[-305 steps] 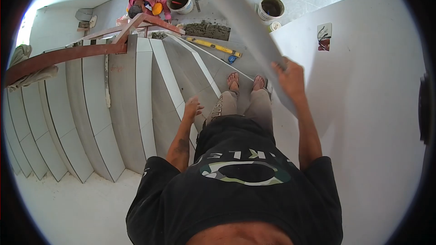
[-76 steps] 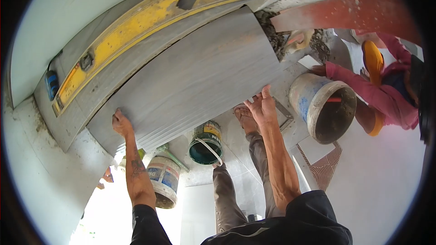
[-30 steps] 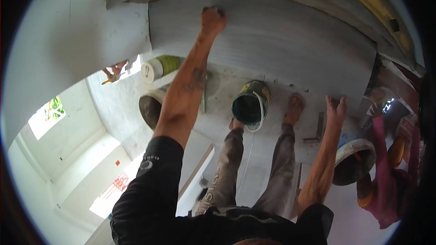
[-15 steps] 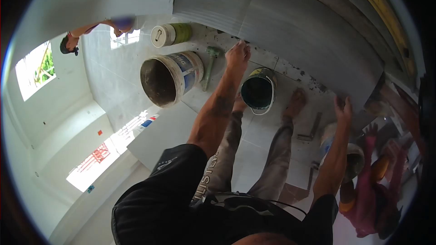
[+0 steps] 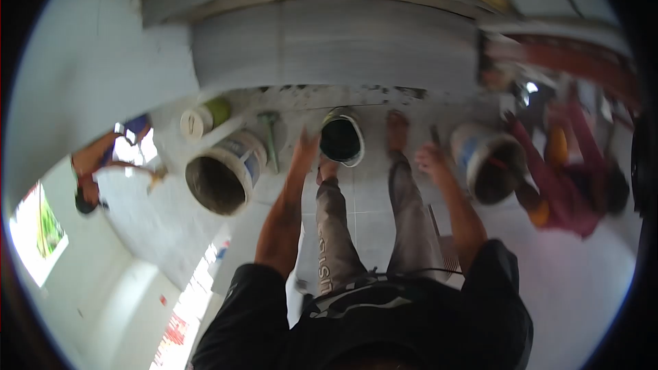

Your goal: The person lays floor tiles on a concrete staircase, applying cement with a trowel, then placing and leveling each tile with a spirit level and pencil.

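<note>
My left hand (image 5: 307,149) is smeared by motion, just left of a dark green bucket (image 5: 340,140) on the floor; its fingers and any contents cannot be made out. Right of the bucket, my right hand (image 5: 429,158) has its fingers curled, with a narrow dark thing close to the fingertips. Whether it is held is unclear. The bucket stands between my feet, its handle hanging to the right side. Beyond both hands is a grey tiled face (image 5: 343,44), which neither hand touches.
On the left are a large bucket (image 5: 218,177), a green mallet (image 5: 272,142) and a white-and-green container (image 5: 199,122). Another large bucket (image 5: 495,168) stands at right. One person (image 5: 92,164) is at far left, another in a pink top (image 5: 572,195) at right.
The view has shifted, bringing the right-hand bucket and person more fully into sight. My right hand has left the tiled face's lower edge and its fingers have curled. My left hand has drawn back.
</note>
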Demonstrator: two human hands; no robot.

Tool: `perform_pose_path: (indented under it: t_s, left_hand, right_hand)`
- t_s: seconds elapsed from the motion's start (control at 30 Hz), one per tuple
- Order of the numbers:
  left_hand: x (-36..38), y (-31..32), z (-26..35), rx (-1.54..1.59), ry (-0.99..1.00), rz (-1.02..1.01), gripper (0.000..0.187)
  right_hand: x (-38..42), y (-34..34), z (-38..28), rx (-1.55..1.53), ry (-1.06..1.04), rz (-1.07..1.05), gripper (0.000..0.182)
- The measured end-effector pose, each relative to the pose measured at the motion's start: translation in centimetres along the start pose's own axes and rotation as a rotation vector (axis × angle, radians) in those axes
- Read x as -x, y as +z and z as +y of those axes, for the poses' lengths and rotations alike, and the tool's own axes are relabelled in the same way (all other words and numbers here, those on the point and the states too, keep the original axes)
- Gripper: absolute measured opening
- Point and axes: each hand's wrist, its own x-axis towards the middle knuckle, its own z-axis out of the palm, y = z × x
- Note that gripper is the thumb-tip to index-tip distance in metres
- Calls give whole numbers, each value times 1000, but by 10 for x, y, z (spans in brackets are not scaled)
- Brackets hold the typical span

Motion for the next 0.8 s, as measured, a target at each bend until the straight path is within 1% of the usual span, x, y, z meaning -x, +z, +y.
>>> perform_pose_path:
  t_s: [0.03,0.07,0.1,0.13,0.17,0.2,0.23,0.27,0.3,0.33,0.4,0.43,0.5,0.53,0.6,0.63,0.7,0.77,0.8]
  left_hand:
    - [51,4,23,298,-377,-174,70]
    - [101,51,-14,43,203,-76,71]
    - [160,105,-102,-262,72,-381,64]
    - [222,60,10,-258,-262,-436,72]
    - [261,22,68,-190,-378,-404,74]
    - [289,7,74,-157,-361,-376,75]
    - [304,-9,86,-135,-337,-348,77]
    - [316,-25,93,-120,-300,-341,79]
    - [314,-72,126,-34,-469,-506,69]
    - [321,-90,124,-55,-453,-493,69]
    - [318,-124,122,13,-175,-736,74]
    - [316,-136,122,33,-64,-812,72]
    - [313,-159,131,-1,64,-861,69]
    - [313,-168,131,-35,101,-874,67]
    - [312,-180,139,-114,156,-886,64]
    - [305,-182,148,-162,194,-882,63]
    - [288,-184,167,-266,287,-878,60]
    - [270,-185,190,-389,387,-864,57]
    - [262,-187,202,-457,437,-849,56]
  right_hand:
    - [16,0,32,385,-42,-5,42]
    - [32,0,63,770,-86,6,47]
    - [74,0,88,975,-233,30,56]
    - [115,7,122,1185,-360,36,64]
    - [175,22,116,1051,-176,11,74]
    - [242,42,91,912,-6,-9,83]
    - [274,48,96,885,-27,26,83]
    - [310,60,110,674,-42,79,84]
    - [340,83,118,474,-44,123,84]
    - [354,93,120,453,-65,127,84]
    - [371,107,119,316,-9,224,81]
    - [379,113,118,284,-39,241,81]
    - [392,123,111,455,-109,307,69]
    - [395,124,107,429,-125,309,69]
    - [405,119,96,562,-257,275,58]
    - [410,112,72,549,-283,291,58]
    - [446,100,13,957,-614,28,45]
    - [483,115,-42,618,-780,-37,39]
    - [466,126,-53,700,-1216,-126,41]
